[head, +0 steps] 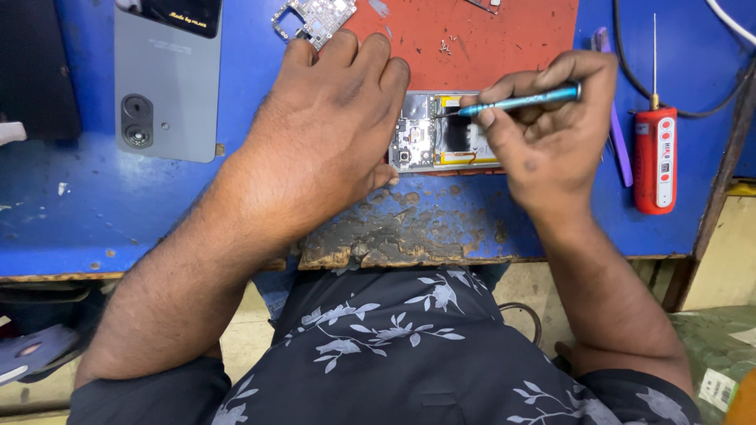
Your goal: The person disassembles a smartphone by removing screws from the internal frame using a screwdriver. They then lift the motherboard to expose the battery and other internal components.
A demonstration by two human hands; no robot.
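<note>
What I watch most closely here is how the blue screwdriver (526, 99) lies against the opened phone (441, 134): its shaft runs nearly level, from the far right down toward the left, with the fine tip landing on the phone's exposed board just right of the metal shield. My right hand (551, 134) has the screwdriver pinched shut between thumb and the first fingers, the handle end sticking out past the knuckles to the right, so the phone sits directly left of and slightly nearer than that grip. The phone's long axis also runs left to right, roughly in line with the tool, lying at the near edge of the red mat (480, 39) where it meets the worn blue bench (94, 212). My left hand (331, 126) is laid flat over the phone's left end, fingers curled and pressing down, holding nothing inside it that I can see; it covers that end, so I cannot tell how far the phone extends under the palm. Both hands touch the phone, but the right one holds the tool. A grey back cover (167, 79) lies well apart at far left, a loose circuit board (315, 17) just beyond my left fingers, and a red handled tool (655, 157) off to the right.
</note>
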